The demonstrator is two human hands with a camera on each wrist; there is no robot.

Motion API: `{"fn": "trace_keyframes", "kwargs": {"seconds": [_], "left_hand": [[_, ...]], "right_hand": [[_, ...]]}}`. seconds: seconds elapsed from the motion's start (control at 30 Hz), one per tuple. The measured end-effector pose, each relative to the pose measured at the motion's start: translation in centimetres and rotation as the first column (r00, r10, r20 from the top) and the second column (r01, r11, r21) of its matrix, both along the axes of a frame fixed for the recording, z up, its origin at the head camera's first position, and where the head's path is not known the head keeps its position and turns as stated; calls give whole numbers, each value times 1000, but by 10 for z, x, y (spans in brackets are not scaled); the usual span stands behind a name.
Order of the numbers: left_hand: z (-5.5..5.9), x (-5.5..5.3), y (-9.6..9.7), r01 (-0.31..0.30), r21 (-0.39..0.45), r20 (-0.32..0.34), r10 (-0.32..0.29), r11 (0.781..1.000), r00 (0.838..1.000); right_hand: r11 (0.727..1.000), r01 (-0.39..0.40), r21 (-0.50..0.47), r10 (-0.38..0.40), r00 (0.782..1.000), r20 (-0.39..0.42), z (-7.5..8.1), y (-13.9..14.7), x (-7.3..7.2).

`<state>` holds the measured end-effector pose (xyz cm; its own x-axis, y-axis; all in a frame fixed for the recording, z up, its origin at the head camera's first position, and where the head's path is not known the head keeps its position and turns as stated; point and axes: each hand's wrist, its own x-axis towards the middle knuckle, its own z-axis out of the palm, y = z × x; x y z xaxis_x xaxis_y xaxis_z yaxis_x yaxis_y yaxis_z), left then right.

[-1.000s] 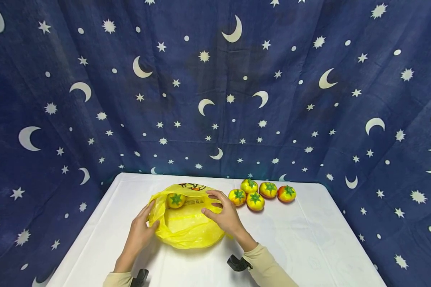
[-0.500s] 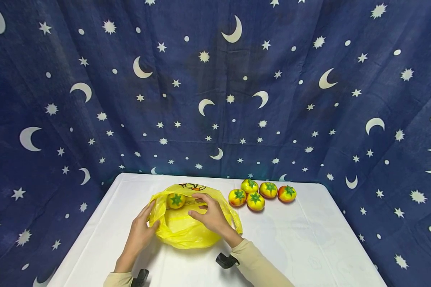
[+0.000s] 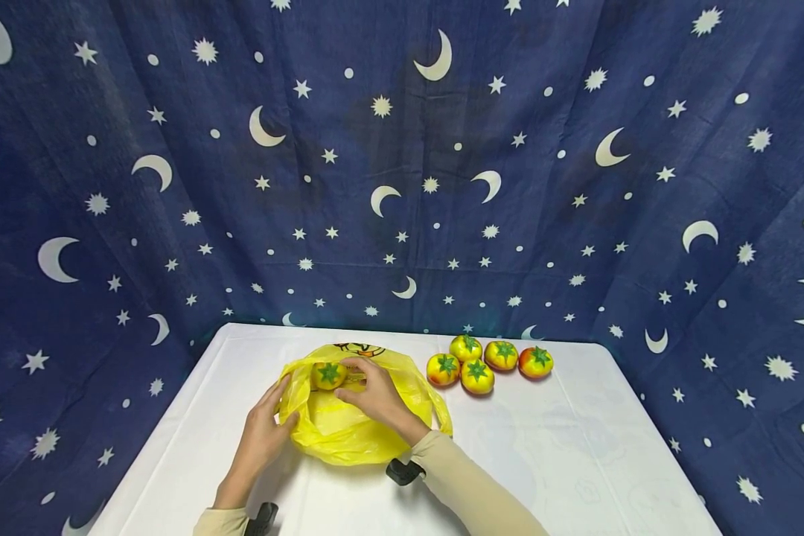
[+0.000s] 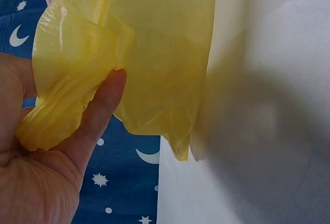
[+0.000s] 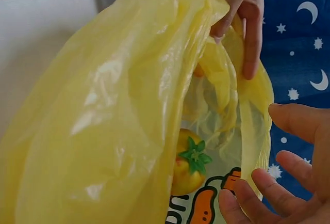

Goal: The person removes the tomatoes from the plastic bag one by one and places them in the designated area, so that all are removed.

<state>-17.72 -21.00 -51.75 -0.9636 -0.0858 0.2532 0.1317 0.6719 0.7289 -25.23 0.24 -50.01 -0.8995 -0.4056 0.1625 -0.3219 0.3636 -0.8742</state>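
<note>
A yellow plastic bag (image 3: 348, 447) lies on the table with its mouth held wide. My left hand (image 3: 263, 435) grips the bag's left rim; in the left wrist view the bunched plastic (image 4: 67, 105) runs between thumb and fingers. Inside sits one yellow tomato with a red blush and a green star-shaped top (image 3: 327, 377), perhaps a toy. My right hand (image 3: 378, 394) reaches over the bag's mouth, thumb and fingers spread beside that tomato. In the right wrist view this hand's fingers (image 5: 278, 193) are apart and hold nothing; the tomato (image 5: 188, 167) rests in the bag.
Several similar tomatoes (image 3: 477, 377) stand clustered on the white-covered table (image 3: 576, 461), right of the bag. Behind the table hangs a dark blue cloth (image 3: 402, 149) with moons and stars. Cartoon print (image 5: 203, 206) shows on the bag's inside.
My right hand has moved left from the bag's right rim to beside the tomato inside. The right side of the bag now hangs free. My left hand stays at the left rim.
</note>
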Motion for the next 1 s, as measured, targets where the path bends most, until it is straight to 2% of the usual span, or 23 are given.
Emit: {"fn": "trace_keyframes", "kwargs": {"seconds": [0.23,0.6,1.0], "left_hand": [[-3,0,0,1,-14,-35,-1,1000,999],[-2,-3,1,-2,-9,41,2,1000,999],[-4,-4,3,-4,0,43,4,1000,999]], "right_hand": [[997,19,75,-19,1000,0,-2,-10,-5],[967,85,239,-74,996,-57,-8,-29,-16],[933,164,320,-185,982,38,-23,-42,-27]]}}
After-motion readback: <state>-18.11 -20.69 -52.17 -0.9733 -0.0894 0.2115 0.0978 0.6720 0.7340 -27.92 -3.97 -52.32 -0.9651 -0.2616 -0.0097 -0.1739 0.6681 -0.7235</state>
